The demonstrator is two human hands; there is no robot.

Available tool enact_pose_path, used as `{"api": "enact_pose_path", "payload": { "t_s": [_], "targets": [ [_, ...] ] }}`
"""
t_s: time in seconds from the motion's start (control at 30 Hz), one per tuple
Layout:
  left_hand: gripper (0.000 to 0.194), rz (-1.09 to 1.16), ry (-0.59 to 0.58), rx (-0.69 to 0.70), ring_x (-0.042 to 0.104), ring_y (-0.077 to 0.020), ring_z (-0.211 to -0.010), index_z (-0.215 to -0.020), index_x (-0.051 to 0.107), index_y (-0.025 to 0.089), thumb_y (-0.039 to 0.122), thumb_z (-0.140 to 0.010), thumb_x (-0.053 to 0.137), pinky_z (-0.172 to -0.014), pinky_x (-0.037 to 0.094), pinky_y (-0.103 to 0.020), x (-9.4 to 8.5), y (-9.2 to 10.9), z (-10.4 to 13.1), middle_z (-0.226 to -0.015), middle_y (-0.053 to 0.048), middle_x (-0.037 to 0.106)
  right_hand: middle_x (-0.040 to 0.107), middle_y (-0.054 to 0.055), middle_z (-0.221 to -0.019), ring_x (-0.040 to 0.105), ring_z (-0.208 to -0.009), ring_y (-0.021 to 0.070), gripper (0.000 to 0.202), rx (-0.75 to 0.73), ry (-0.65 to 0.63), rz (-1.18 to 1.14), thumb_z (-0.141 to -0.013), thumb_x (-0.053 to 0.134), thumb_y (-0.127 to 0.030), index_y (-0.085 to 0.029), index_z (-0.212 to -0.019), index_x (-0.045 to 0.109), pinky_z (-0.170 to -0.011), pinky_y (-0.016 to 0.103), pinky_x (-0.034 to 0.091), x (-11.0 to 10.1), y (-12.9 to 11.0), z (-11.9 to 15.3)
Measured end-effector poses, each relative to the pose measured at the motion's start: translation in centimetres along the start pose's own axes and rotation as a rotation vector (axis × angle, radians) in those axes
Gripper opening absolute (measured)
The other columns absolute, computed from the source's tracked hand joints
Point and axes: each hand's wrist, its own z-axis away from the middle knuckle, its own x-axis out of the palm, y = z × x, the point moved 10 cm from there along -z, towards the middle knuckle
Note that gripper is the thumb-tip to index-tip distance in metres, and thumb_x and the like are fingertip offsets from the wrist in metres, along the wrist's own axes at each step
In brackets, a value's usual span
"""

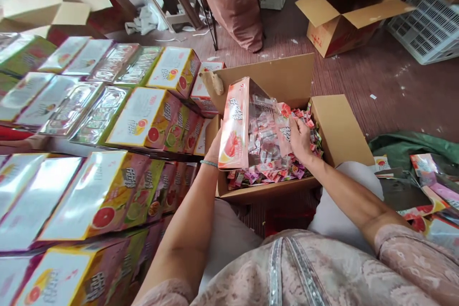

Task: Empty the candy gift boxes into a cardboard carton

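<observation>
Windowed box [245, 126] sits between left hand [215, 147], holding its printed side, and right hand [300, 136], gripping its flap [283, 134], above sachets [274, 172].

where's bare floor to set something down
Mainly the floor between the open upper-right carton, the right white crate and the right flap of the packet-filled carton, bar small scraps. A narrower strip separates the open upper-right carton from the pink bundle. Crowded: stacked boxes at left, green cloth and packaging beside the right knee.
</observation>
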Motion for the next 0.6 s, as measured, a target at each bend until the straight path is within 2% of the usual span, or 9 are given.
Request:
{"api": "enact_pose_path", "payload": {
  "t_s": [0.07, 0.13, 0.23, 0.3, 0.37, 0.43, 0.53, 0.6],
  "targets": [
    [0.051, -0.032, -0.051, -0.005, 0.079, -0.0320, -0.104, -0.116, 0.075, 0.017, 0.064, -0.103, 0.062, -0.095, 0.065, -0.042, 0.3, -0.2, 0.1, -0.092, -0.011, 0.080, 0.047, -0.003, -0.069, 0.039, -0.069, 0.0157, 0.057, 0.008, -0.002, -0.014, -0.102, 0.057, -0.074, -0.025, -0.074, 0.051, -0.069, 0.029, 0.038, 0.2, 0.4, -0.2],
    [0.053, -0.103, -0.092, -0.003, 0.079, -0.0295, -0.099, -0.116, 0.074, 0.018, 0.066, -0.094, 0.075, -0.091, 0.065, -0.039, 0.6, -0.5, 0.2, -0.095, -0.010, 0.080, 0.047, -0.004, -0.068, 0.039, -0.068, 0.0147, 0.056, 0.038, -0.011, -0.050, -0.100, 0.061, -0.071, -0.024, -0.071, 0.051, -0.069, 0.028, 0.041, 0.7, 1.3, -0.3],
    [0.059, -0.182, -0.135, 0.108, 0.078, -0.0262, -0.101, -0.117, 0.073, 0.019, 0.040, -0.069, 0.102, -0.097, 0.063, -0.035, 1.8, -0.3, 0.5, -0.103, -0.006, 0.081, 0.048, -0.004, -0.068, 0.045, -0.068, 0.0141, 0.049, 0.183, -0.122, -0.229, -0.096, 0.071, -0.062, -0.024, -0.072, 0.055, -0.070, 0.026, 0.047, 2.6, 3.0, -0.3],
    [0.068, -0.159, -0.156, 0.216, 0.077, -0.0270, -0.107, -0.120, 0.074, 0.020, 0.028, -0.060, 0.105, -0.105, 0.060, -0.035, 2.9, 0.4, 0.8, -0.107, -0.005, 0.081, 0.056, -0.003, -0.071, 0.056, -0.073, 0.0159, 0.039, 0.352, -0.232, -0.426, -0.094, 0.076, -0.056, -0.024, -0.079, 0.060, -0.075, 0.027, 0.054, 4.3, 4.0, 0.3],
    [0.065, -0.080, -0.121, 0.243, 0.076, -0.0292, -0.112, -0.123, 0.074, 0.021, 0.030, -0.066, 0.103, -0.110, 0.059, -0.039, 3.2, 0.3, 0.9, -0.107, -0.006, 0.082, 0.067, 0.000, -0.079, 0.067, -0.085, 0.0200, 0.031, 0.492, -0.332, -0.574, -0.093, 0.077, -0.054, -0.025, -0.089, 0.065, -0.081, 0.032, 0.060, 5.4, 4.3, 1.0],
    [0.055, 0.017, -0.049, 0.166, 0.076, -0.0325, -0.117, -0.126, 0.074, 0.019, 0.037, -0.078, 0.095, -0.112, 0.058, -0.044, 3.0, -0.9, 0.7, -0.108, -0.008, 0.082, 0.074, 0.004, -0.089, 0.072, -0.097, 0.0243, 0.029, 0.544, -0.425, -0.624, -0.094, 0.073, -0.053, -0.025, -0.098, 0.069, -0.086, 0.038, 0.064, 5.9, 3.8, 1.4],
    [0.051, 0.064, -0.035, 0.029, 0.070, -0.0376, -0.133, -0.127, 0.075, 0.017, 0.046, -0.088, 0.087, -0.119, 0.054, -0.048, 3.4, -3.7, 0.7, -0.119, -0.014, 0.082, 0.079, 0.008, -0.103, 0.074, -0.107, 0.0274, 0.032, 0.510, -0.495, -0.555, -0.094, 0.069, -0.053, -0.024, -0.108, 0.073, -0.090, 0.042, 0.066, 5.5, 2.9, 1.6],
    [0.050, -0.007, -0.098, 0.035, 0.061, -0.0375, -0.145, -0.127, 0.077, 0.020, 0.044, -0.085, 0.091, -0.126, 0.047, -0.048, 4.4, -4.9, 1.1, -0.131, -0.014, 0.079, 0.080, 0.009, -0.108, 0.074, -0.110, 0.0264, 0.033, 0.472, -0.472, -0.456, -0.093, 0.070, -0.051, -0.024, -0.112, 0.075, -0.092, 0.040, 0.066, 4.9, 2.6, 1.6]
  ]
}}
